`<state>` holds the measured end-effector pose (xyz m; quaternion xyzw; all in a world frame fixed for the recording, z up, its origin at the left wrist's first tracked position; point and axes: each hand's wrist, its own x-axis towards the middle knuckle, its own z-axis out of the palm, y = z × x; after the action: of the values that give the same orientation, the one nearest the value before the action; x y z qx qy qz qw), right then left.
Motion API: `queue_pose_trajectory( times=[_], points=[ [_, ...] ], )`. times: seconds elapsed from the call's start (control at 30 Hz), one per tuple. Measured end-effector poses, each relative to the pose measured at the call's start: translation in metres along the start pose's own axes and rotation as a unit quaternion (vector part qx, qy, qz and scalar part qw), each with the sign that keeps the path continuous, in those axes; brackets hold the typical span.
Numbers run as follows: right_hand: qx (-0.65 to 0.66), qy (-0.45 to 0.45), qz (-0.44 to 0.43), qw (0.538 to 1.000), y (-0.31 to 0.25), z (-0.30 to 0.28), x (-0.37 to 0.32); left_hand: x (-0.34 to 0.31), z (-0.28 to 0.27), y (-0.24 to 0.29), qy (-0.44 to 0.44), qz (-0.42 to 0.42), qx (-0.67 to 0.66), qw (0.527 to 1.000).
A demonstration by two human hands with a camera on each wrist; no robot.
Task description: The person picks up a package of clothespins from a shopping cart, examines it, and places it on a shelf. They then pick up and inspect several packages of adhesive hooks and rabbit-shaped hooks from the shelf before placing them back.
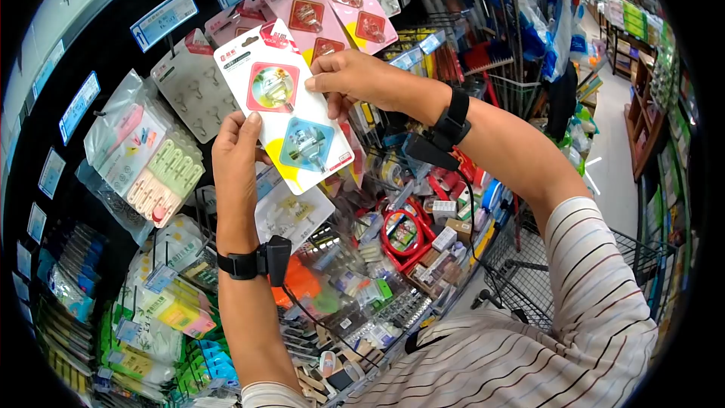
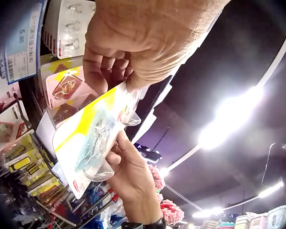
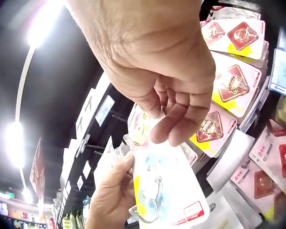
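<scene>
Between my two hands is a white card pack of wall hooks (image 1: 284,122), tilted, its printed front facing me. A pink-backed hook (image 1: 273,88) sits above a blue-backed one (image 1: 308,143), each under clear plastic. My left hand (image 1: 236,149) pinches the left edge, thumb on the front and fingers behind. At the opposite edge my right hand (image 1: 359,81) pinches the card between thumb and fingers. From the left wrist, the card's yellow corner and clear hook (image 2: 96,148) show edge-on. In the right wrist view the right fingers (image 3: 174,121) curl at the card's edge.
Similar pink hook packs (image 1: 308,15) hang on the rack behind, beside a card of small metal hooks (image 1: 192,91). Bagged clothes pegs (image 1: 162,170) hang at left. Below lie assorted small goods and a red-framed mirror (image 1: 404,233). A wire cart (image 1: 529,264) stands at right.
</scene>
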<state>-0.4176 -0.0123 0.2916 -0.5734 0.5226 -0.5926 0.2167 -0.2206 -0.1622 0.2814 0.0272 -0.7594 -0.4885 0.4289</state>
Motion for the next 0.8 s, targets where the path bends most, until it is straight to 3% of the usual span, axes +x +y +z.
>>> queue_pose_trajectory(
  times=[0.5,0.67,0.8],
  points=[
    [0.018,0.021,0.012,1.0,-0.013,-0.008,0.021,0.018,-0.004,0.004,0.005,-0.012,-0.006,1.0],
    [0.003,0.071,-0.066,0.995,-0.046,-0.024,0.042,0.033,-0.014,0.002,0.017,-0.005,-0.006,1.0],
    [0.085,0.024,-0.124,0.988,-0.058,-0.036,0.075,0.041,-0.012,0.005,0.024,0.0,0.02,0.999]
  ],
)
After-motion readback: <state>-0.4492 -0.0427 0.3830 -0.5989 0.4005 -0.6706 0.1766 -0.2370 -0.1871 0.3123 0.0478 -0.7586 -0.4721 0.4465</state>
